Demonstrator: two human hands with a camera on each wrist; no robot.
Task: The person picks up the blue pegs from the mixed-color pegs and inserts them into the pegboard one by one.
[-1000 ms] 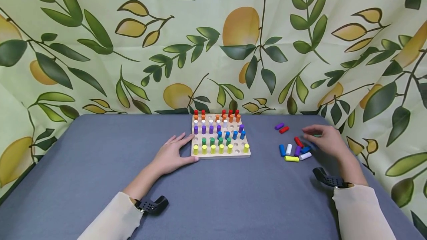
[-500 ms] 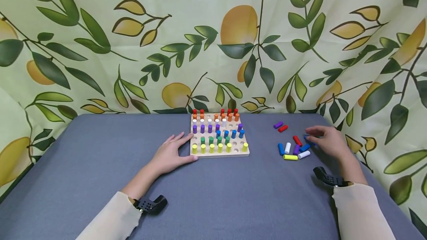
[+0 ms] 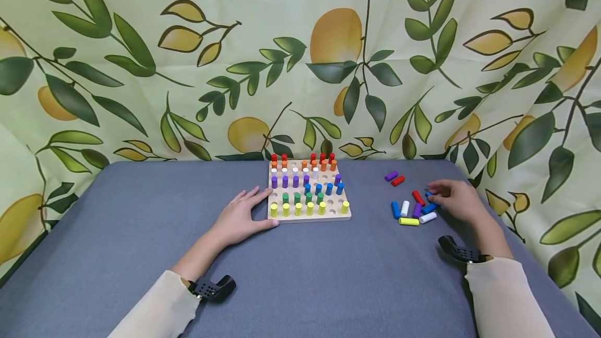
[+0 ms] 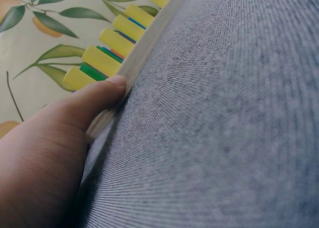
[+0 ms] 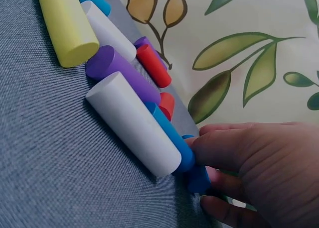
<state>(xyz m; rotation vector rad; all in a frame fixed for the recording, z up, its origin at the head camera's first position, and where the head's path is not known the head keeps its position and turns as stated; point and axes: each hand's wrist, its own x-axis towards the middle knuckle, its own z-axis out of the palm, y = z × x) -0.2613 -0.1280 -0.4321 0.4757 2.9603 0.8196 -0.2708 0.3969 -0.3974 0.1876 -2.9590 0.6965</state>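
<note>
A wooden peg board point(image 3: 310, 219) stands at the table's middle, its rows filled with red, orange, white, purple, blue, green and yellow pegs and some bare holes. My left hand point(image 3: 239, 219) rests against its left side with fingers extended. The left thumb point(image 4: 107, 91) touches the front edge near the yellow pegs point(image 4: 102, 61). To the right, my right hand point(image 3: 454, 201) pinches a blue peg point(image 5: 199, 182) at the far side of a loose pile; the fingers partly cover it. Close by are another blue peg point(image 5: 172, 138) and a white peg point(image 5: 134, 123), both lying down.
Other loose pegs lie on the grey cloth: a yellow peg point(image 3: 409, 221), a purple peg point(image 3: 417, 210), a red peg point(image 3: 418, 197) and a white peg point(image 3: 405, 208). Farther back are a purple peg point(image 3: 391, 176) and a red peg point(image 3: 398, 181). A leaf-patterned curtain point(image 3: 263, 82) hangs behind.
A green peg seen at my right fingertips one second ago is out of sight in the head view. The right hand has shifted slightly and now has a blue peg. The left hand stays on the board.
</note>
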